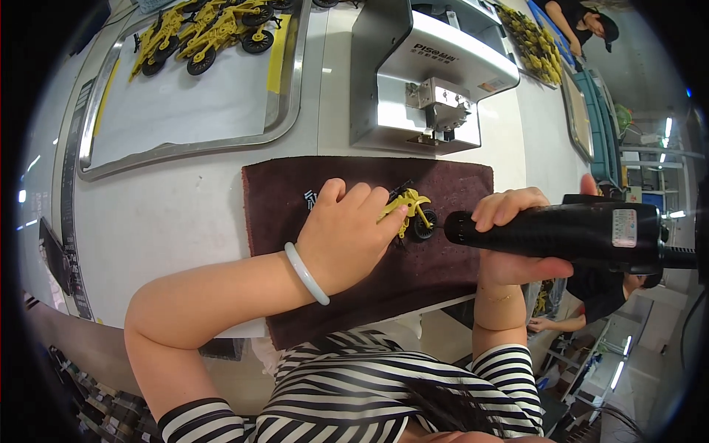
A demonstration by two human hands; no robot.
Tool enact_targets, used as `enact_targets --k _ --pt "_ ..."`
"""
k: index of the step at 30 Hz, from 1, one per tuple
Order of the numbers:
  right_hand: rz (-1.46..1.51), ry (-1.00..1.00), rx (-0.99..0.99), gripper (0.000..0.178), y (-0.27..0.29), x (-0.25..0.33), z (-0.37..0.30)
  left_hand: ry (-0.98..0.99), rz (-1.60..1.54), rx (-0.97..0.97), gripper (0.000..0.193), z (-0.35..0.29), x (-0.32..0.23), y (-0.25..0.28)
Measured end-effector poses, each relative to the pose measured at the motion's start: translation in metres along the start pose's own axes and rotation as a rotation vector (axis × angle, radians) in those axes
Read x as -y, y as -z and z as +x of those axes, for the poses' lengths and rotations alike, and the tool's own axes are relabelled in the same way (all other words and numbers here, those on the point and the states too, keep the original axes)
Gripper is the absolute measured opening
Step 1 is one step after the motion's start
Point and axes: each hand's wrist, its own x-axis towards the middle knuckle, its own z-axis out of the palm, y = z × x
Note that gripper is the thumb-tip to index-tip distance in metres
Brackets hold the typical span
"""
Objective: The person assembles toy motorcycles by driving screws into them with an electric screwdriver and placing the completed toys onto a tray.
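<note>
Held small yellow toy motorcycle (pixel 407 206) pinched narrowly in left grip (pixel 354 230), toward two o'clock from middle of brown cloth (pixel 413 277) on white worktop (pixel 199 214). Wrapped right grip (pixel 517 225) round black handheld tool (pixel 576 230) at motorcycle's three o'clock, with nose (pixel 456 227) just beside black wheel (pixel 424 225); could not tell whether touching. Saw metal tray (pixel 296 85) of yellow motorcycles (pixel 203 37) at cloth's ten o'clock, silver machine (pixel 447 66) at one.
</note>
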Motion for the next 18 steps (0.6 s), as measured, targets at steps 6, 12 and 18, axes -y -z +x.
enact_targets --k 6,12,18 --pt "0.026 0.036 0.098 0.092 -0.001 -0.003 -0.01 0.013 -0.007 0.028 0.035 0.002 0.0 0.001" --pt "0.122 -0.01 0.145 0.091 0.008 -0.009 -0.006 0.021 -0.037 0.03 0.035 0.005 0.002 -0.001" --pt "0.031 0.001 0.133 0.097 0.0 -0.003 0.004 0.026 -0.046 0.033 0.035 0.002 0.001 0.003"
